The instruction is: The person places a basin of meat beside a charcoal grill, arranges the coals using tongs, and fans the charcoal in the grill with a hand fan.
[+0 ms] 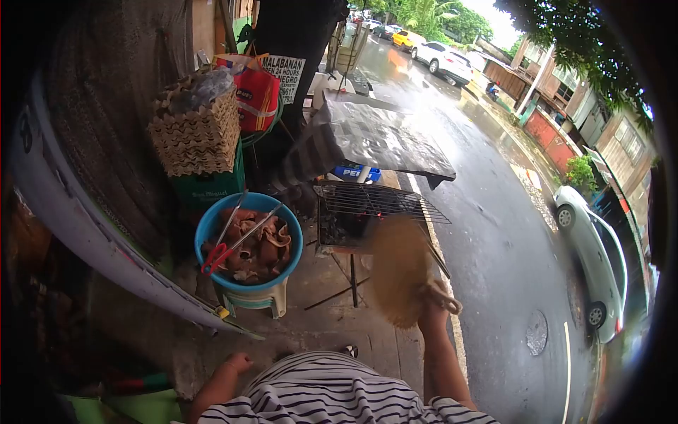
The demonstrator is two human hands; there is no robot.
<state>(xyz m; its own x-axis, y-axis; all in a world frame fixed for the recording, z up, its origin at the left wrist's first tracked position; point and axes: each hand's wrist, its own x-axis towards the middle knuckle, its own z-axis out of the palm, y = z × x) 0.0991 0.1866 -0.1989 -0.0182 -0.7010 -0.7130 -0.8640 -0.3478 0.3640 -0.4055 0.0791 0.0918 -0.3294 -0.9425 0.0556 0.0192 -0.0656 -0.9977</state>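
Observation:
A round woven hand fan point(397, 272) is held by its looped handle in my right hand point(433, 311), whose fingers are closed around it. The fan, slightly blurred, covers the near right part of a charcoal grill point(339, 230). Bits of ember glow red beneath the wire grate point(385, 200). Low at my left side hangs my left hand point(240, 362), fingers curled in with nothing visible in them. Forward of it, a blue basin point(299, 240) full of raw-looking meat pieces point(261, 258) rests on a pale stool point(260, 300). Red-handled tongs point(220, 254) lie across the meat.
Behind the grill stands a table under a grey checked cover point(388, 138), with a blue Pepsi crate point(357, 173) below. Stacked egg trays point(198, 134) sit on a green crate point(205, 187) at left. A wet road point(494, 254) with parked cars runs along the right.

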